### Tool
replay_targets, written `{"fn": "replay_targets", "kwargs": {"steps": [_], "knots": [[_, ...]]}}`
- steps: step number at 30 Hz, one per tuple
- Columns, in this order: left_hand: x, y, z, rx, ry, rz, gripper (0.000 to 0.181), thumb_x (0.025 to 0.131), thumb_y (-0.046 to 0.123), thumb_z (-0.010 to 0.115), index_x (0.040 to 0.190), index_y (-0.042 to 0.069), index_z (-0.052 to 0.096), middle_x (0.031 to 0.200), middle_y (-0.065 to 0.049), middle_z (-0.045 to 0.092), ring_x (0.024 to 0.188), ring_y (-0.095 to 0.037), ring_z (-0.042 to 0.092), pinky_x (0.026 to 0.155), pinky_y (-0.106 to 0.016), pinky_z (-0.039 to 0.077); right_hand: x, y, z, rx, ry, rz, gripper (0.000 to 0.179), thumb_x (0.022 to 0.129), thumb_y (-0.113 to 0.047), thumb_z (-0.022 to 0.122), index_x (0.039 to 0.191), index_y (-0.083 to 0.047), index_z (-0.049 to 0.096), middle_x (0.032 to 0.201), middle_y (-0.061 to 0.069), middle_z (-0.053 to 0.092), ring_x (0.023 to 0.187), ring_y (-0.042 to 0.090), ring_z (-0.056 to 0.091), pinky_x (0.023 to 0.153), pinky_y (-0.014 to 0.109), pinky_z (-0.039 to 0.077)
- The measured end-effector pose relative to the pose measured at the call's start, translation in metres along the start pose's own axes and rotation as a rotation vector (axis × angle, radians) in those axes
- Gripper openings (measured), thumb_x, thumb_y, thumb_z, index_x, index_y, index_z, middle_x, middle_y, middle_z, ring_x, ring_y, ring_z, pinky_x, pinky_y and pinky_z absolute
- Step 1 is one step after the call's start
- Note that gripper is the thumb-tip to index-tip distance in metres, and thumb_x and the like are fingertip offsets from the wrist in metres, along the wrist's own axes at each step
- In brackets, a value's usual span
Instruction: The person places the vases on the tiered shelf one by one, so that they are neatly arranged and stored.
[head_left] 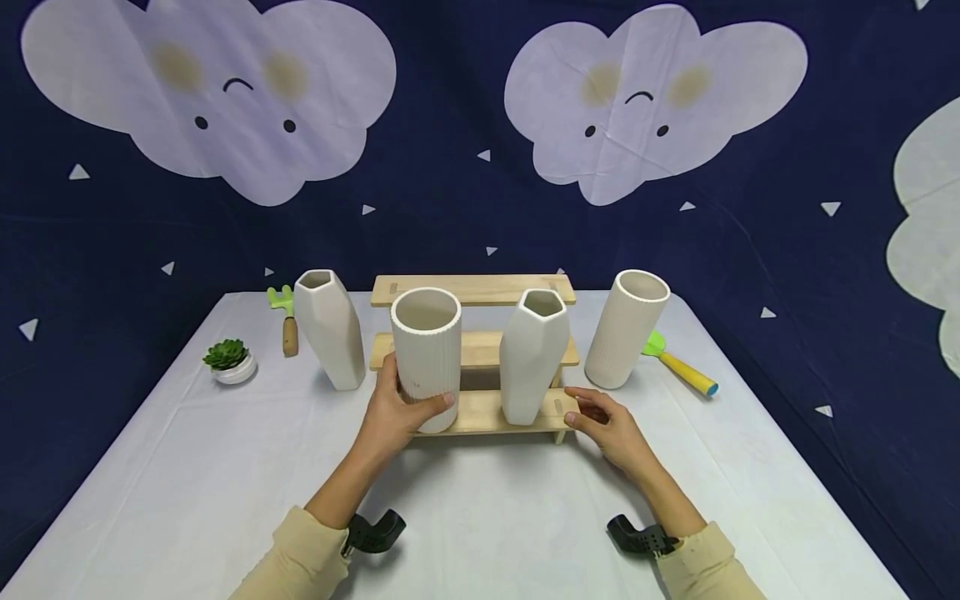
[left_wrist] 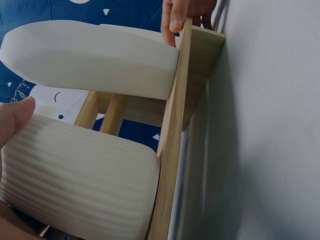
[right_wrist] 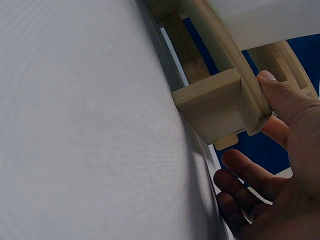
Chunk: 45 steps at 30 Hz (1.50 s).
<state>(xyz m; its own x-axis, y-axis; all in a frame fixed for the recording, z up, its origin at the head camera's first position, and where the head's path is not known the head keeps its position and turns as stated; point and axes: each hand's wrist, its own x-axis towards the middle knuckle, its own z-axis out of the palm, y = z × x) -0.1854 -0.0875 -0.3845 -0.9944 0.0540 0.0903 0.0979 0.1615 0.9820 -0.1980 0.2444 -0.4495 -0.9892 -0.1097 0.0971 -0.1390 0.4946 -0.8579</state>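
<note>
A wooden three-step shelf (head_left: 481, 417) stands mid-table. On the left of its lowest step is a white ribbed cylindrical vase (head_left: 427, 358), gripped by my left hand (head_left: 397, 408) with the thumb across its front. Beside it on the same step stands a white faceted vase (head_left: 534, 358), which neither hand touches. My right hand (head_left: 611, 429) holds the right end of the lowest step between thumb and index finger. In the right wrist view, the other fingers (right_wrist: 250, 172) are loosely curled below the board (right_wrist: 235, 55). The left wrist view shows both vases' bases against the step.
Left of the shelf stand another faceted vase (head_left: 330, 333), a small green-handled-looking fork with wooden grip (head_left: 290, 336) and a potted succulent (head_left: 232, 367). To the right are a ribbed vase (head_left: 626, 333) and a yellow-handled shovel (head_left: 686, 372). A dark cloud-print cloth (head_left: 450, 233) hangs behind.
</note>
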Motion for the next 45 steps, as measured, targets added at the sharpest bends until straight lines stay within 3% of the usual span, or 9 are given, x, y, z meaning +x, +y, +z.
{"fn": "replay_targets", "kwargs": {"steps": [16,23,35,45], "knots": [[-0.001,0.001,0.000,-0.007,-0.007,0.021,0.088,0.073,0.016,0.081,0.140,0.017,0.024,0.138,-0.006,0.040,0.130,-0.027,0.040,0.110,-0.052,0.025,0.000,0.001,0.000,0.014,-0.002,-0.011,0.046,0.086,-0.030,0.068,0.129,-0.018,0.057,0.116,0.016,0.063,0.099,0.021,0.059,0.078,0.023,0.048],[-0.002,-0.001,-0.001,0.061,0.007,0.047,0.096,0.073,0.020,0.081,0.145,0.018,0.017,0.141,-0.008,0.036,0.131,-0.029,0.037,0.110,-0.054,0.025,0.001,0.003,0.000,0.004,0.009,-0.026,0.045,0.085,-0.029,0.069,0.128,-0.018,0.058,0.116,0.014,0.064,0.100,0.018,0.059,0.080,0.021,0.048],[-0.003,-0.001,-0.002,0.044,-0.002,0.047,0.096,0.074,0.021,0.080,0.146,0.019,0.016,0.143,-0.008,0.035,0.133,-0.029,0.035,0.111,-0.055,0.023,0.001,0.002,0.000,0.005,0.006,-0.019,0.046,0.085,-0.030,0.069,0.128,-0.018,0.058,0.116,0.015,0.064,0.101,0.021,0.059,0.080,0.022,0.048],[-0.008,-0.001,-0.010,0.077,0.015,0.066,0.092,0.074,0.026,0.080,0.145,0.020,0.022,0.138,-0.009,0.038,0.126,-0.026,0.040,0.103,-0.046,0.033,0.001,0.003,0.000,0.004,-0.002,-0.011,0.046,0.086,-0.031,0.069,0.129,-0.017,0.057,0.117,0.016,0.064,0.100,0.019,0.060,0.080,0.022,0.048]]}}
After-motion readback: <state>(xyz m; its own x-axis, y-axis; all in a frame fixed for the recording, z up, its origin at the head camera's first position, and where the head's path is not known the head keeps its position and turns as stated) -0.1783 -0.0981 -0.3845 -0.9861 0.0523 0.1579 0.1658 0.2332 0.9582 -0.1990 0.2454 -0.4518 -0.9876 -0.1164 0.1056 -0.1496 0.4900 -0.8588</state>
